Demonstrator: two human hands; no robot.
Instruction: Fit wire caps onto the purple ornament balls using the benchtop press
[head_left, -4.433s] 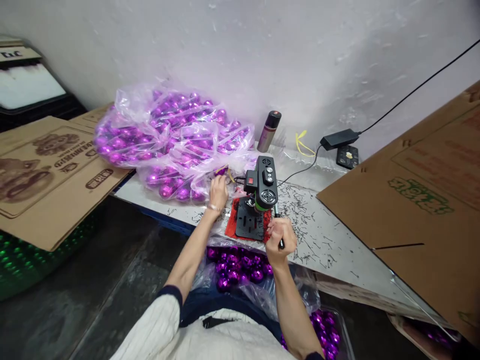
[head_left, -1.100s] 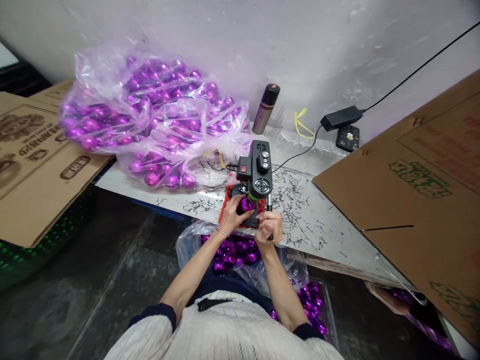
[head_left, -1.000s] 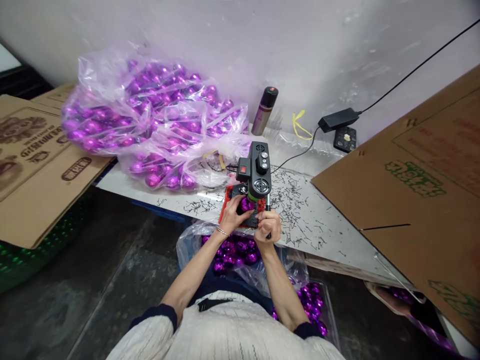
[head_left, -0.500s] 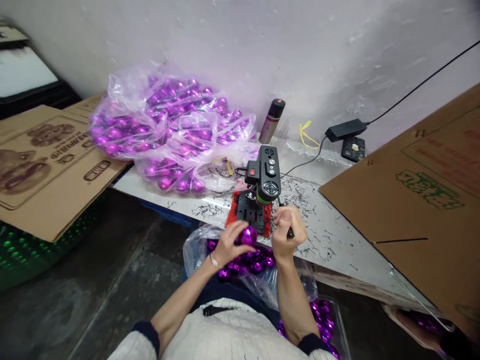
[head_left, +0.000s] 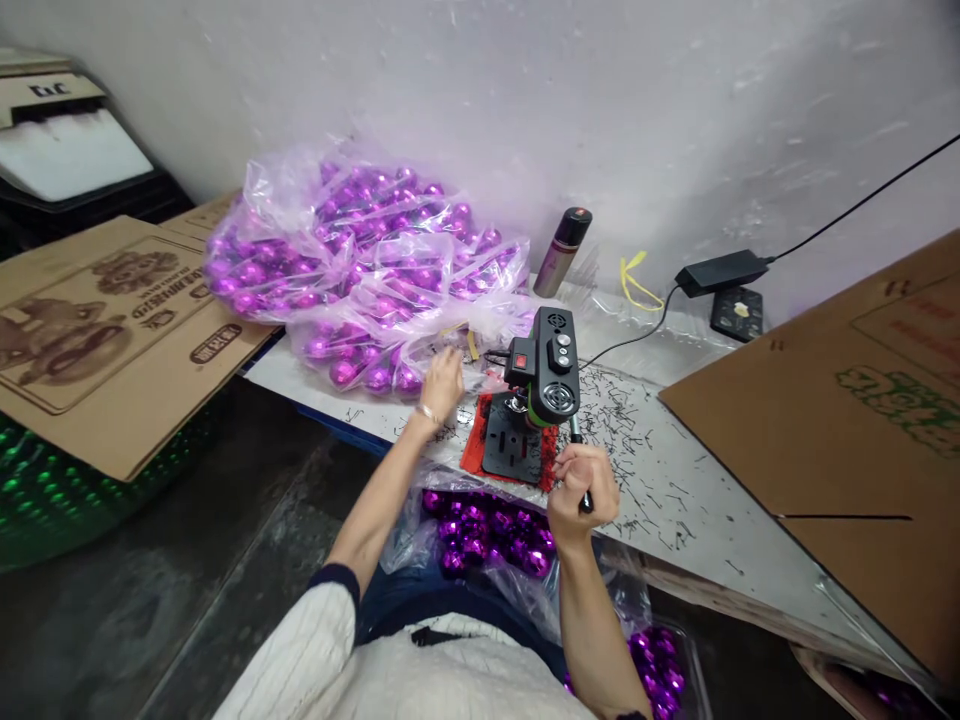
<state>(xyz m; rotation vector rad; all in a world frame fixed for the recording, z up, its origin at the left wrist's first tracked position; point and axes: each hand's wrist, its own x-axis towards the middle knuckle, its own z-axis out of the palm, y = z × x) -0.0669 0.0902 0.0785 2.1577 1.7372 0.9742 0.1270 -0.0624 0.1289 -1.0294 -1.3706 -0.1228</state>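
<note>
My right hand (head_left: 585,490) is wrapped round the black-gripped lever handle (head_left: 576,432) of a small bench drill press (head_left: 556,365). The press has a black head with a red switch on its side. Its black slotted base plate (head_left: 511,440) lies bare on a red mat (head_left: 472,450). To the left of the press, my left hand (head_left: 442,385) is at the mouth of a clear plastic bag full of shiny purple ball ornaments (head_left: 375,260). Its fingers point away and are blurred, so what they hold is hidden. More purple balls (head_left: 487,530) lie in an open bag at my lap.
Dark shavings (head_left: 645,460) litter the white table. A spray can (head_left: 562,252), yellow tie (head_left: 637,280) and black power adapter (head_left: 721,272) stand or lie by the wall. Cardboard boxes flank both sides: one left (head_left: 97,340), one right (head_left: 840,420). A tub of purple balls (head_left: 660,670) sits below right.
My left hand has moved forward and left from above the lap bag to the big bag's mouth. The purple ball it held no longer shows in it. My right hand stays on the lever.
</note>
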